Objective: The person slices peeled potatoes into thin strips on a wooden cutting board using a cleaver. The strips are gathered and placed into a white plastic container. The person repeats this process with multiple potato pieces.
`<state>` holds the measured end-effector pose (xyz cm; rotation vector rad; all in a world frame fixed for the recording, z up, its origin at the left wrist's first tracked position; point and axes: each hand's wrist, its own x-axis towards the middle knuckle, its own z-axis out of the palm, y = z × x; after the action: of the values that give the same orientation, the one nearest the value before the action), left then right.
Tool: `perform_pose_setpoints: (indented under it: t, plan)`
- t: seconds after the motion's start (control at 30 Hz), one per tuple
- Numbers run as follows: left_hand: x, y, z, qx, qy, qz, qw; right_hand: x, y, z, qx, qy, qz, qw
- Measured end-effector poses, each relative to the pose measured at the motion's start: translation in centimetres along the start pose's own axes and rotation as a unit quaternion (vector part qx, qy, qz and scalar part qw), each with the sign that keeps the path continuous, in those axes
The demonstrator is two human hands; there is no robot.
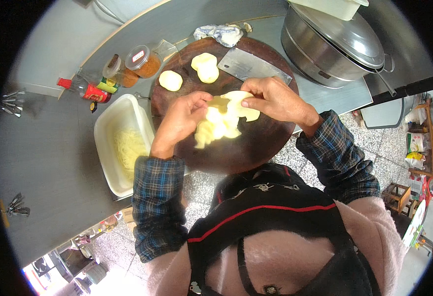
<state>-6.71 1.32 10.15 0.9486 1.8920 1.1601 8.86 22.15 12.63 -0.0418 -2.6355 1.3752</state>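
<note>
My right hand (275,99) pinches pale yellow potato slices (244,105) between thumb and fingers, above a round dark wooden chopping board (261,148). My left hand (183,118) is at the left edge of the slices, its thumb and fingers curled; whether it grips one is unclear. Below both hands lies a loose, overlapping pile of slices (218,127), partly washed out by glare. Farther back on the board are a peeled potato (170,80) and more peeled potato pieces (205,67) touching each other. A cleaver (253,66) lies flat behind my right hand, its handle end not visible.
Left of the board, a white plastic tub (103,148) holds potato shreds (127,148). Behind it stand a red-capped bottle (87,90) and spice jars (142,61). A crumpled cloth (220,34) touches the board's back edge. A large lidded steel pot (331,48) stands back right.
</note>
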Motion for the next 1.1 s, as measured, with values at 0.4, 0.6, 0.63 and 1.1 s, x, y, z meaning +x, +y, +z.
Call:
perform_pose_setpoints:
  t: [0.4,0.6,0.63,1.1]
  plan:
    - [-5.5,-4.6,-1.0,-0.033,0.102,-0.060,0.992,-2.4,1.6,0.3,0.059,-0.025,0.074,0.995]
    - [-7.2,-5.1,2.6,0.269,0.297,0.014,0.916,-2.6,2.1,0.7,0.060,-0.027,0.077,0.995]
    - [-7.2,-4.9,3.7,0.318,0.323,0.044,0.890,-2.5,2.1,0.7,0.074,-0.029,0.082,0.993]
    - [-2.7,-5.0,7.3,0.336,0.218,0.096,0.911,-2.8,1.9,0.9,0.069,-0.018,0.088,0.994]
